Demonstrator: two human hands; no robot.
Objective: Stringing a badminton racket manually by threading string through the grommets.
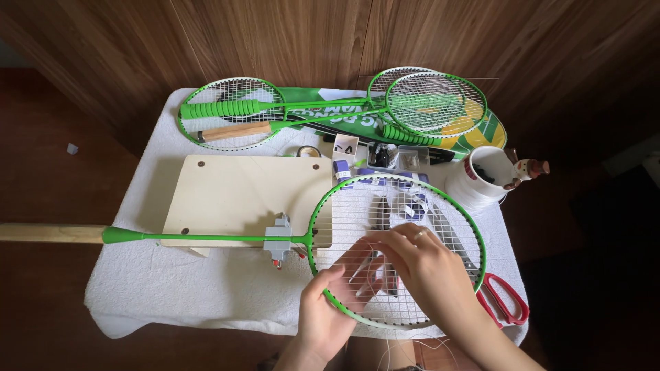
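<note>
- left hand (323,312) pinches lower-left rim of green racket (397,249), thumb on top, fingers under strings
- right hand (419,264) lies over the strings just right of that hold, fingertips pinching thin white string (377,255)
- racket head flat on white towel (179,288); shaft runs left from the hands through grey clamp (278,239)
- red scissors (505,299) just right of right hand
- spare green rackets (330,110) far beyond the hands

Your left hand (326,312) was bare, with no ring, watch or band showing on it. Your right hand (419,264) wore one thin, light-coloured ring on a finger, on the side of the hand farthest from the red scissors (505,302). Both forearms were bare too: no sleeve or cuff showed before they left the bottom edge of the view.
</note>
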